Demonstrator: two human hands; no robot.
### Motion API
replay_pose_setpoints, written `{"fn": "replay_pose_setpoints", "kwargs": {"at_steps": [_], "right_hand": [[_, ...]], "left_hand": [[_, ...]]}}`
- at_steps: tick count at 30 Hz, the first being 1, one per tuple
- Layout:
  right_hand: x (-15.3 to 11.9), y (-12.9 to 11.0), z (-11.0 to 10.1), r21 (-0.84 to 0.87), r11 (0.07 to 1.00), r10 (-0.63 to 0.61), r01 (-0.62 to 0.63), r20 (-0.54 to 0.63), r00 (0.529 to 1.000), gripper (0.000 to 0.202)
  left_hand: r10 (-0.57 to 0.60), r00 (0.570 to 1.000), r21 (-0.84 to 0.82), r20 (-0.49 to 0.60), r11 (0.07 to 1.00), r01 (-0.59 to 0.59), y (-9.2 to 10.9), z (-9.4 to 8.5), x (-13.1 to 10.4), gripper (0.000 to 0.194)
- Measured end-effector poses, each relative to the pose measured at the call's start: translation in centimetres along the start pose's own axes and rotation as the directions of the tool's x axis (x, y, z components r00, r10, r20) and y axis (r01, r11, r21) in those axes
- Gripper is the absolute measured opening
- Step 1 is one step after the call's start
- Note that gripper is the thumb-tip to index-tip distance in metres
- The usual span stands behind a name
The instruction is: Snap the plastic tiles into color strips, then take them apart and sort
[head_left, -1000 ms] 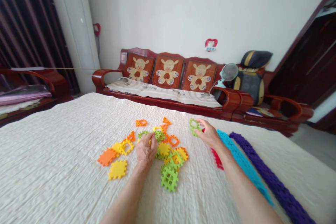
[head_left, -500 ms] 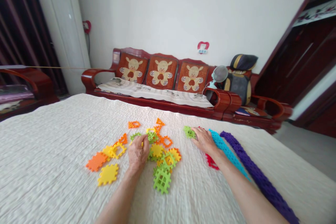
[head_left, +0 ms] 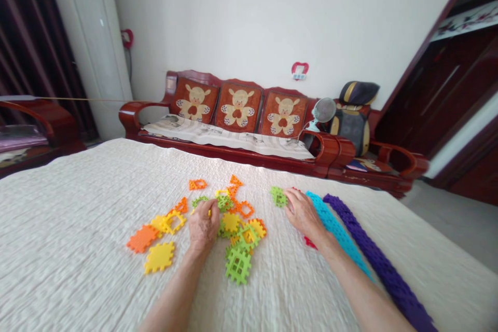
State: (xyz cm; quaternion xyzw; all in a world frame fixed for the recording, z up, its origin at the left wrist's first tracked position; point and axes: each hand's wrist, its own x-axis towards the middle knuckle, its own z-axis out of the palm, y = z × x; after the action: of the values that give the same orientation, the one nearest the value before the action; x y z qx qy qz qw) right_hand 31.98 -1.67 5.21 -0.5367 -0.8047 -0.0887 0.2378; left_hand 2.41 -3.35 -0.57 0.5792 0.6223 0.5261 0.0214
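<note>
My left hand (head_left: 204,224) is closed in a loose fist over the loose interlocking tiles, with bits of yellow showing at its fingers; what it holds is mostly hidden. Beside it lie a green tile (head_left: 224,203) and a solid yellow tile (head_left: 231,223). At the fingertips of my right hand (head_left: 305,212) is a green window tile (head_left: 277,196), gripped by its right edge near the cloth. Red tiles (head_left: 310,242) show partly from under that hand. Just right of it runs a light-blue strip of joined tiles (head_left: 338,233), then a purple strip (head_left: 379,259).
Orange (head_left: 142,238), yellow (head_left: 159,258) and green tiles (head_left: 238,265) lie scattered around my left hand on a white quilted cloth (head_left: 97,192). Beyond the cloth's far edge stands a wooden sofa (head_left: 229,148) with bear cushions, with a small fan (head_left: 324,110) at its right end.
My right hand has drawn back slightly from over the green window tile, and less red shows beneath it. My left hand stays nearly still; the view shifts a little.
</note>
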Motion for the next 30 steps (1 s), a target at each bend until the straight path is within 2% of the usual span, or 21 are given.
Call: {"fn": "replay_pose_setpoints", "kwargs": {"at_steps": [2,6,8,11,14,20,23,26,30], "right_hand": [[-1.7,-1.7,-0.2,0.088,0.996,-0.020,0.020,-0.004,1.000,0.040],[-5.9,-4.7,0.2,0.216,0.976,-0.021,0.005,0.072,0.997,0.043],[-7.9,-5.6,0.6,0.229,0.973,0.019,-0.035,0.069,0.997,0.044],[-9.7,-6.5,1.2,0.212,0.970,0.124,-0.122,-0.001,0.992,0.037],[-10.2,-7.1,1.6,0.192,0.967,0.180,-0.166,-0.062,0.982,0.035],[-9.9,-7.8,1.2,0.158,0.976,0.165,-0.153,-0.066,0.984,0.035],[-9.9,-7.8,1.2,0.147,0.977,0.170,-0.157,-0.080,0.982,0.033],[-9.9,-7.6,1.3,0.141,0.978,0.167,-0.154,-0.086,0.982,0.032],[-9.9,-7.6,1.4,0.130,0.980,0.163,-0.151,-0.091,0.982,0.031]], "left_hand": [[-0.002,1.000,-0.001,0.001,1.000,0.002,-0.1,0.0,0.0,0.029],[-0.007,1.000,0.018,0.010,1.000,0.007,0.0,-0.2,0.1,0.030],[-0.017,1.000,0.031,0.012,0.999,0.017,0.2,-0.4,0.1,0.030],[-0.028,0.999,0.035,0.021,0.999,0.027,0.3,-0.6,0.1,0.030],[-0.007,0.999,0.053,0.048,0.999,0.005,0.3,-0.5,0.2,0.030],[0.012,0.987,0.116,0.158,0.993,-0.031,0.8,-0.7,-0.1,0.029],[0.118,0.961,0.097,0.250,0.985,-0.146,1.1,-1.7,-0.9,0.028],[0.236,0.936,0.089,0.261,0.960,-0.267,1.2,-3.2,-2.3,0.030],[0.241,0.927,0.191,0.286,0.934,-0.302,1.1,-4.9,-4.8,0.034]]}}
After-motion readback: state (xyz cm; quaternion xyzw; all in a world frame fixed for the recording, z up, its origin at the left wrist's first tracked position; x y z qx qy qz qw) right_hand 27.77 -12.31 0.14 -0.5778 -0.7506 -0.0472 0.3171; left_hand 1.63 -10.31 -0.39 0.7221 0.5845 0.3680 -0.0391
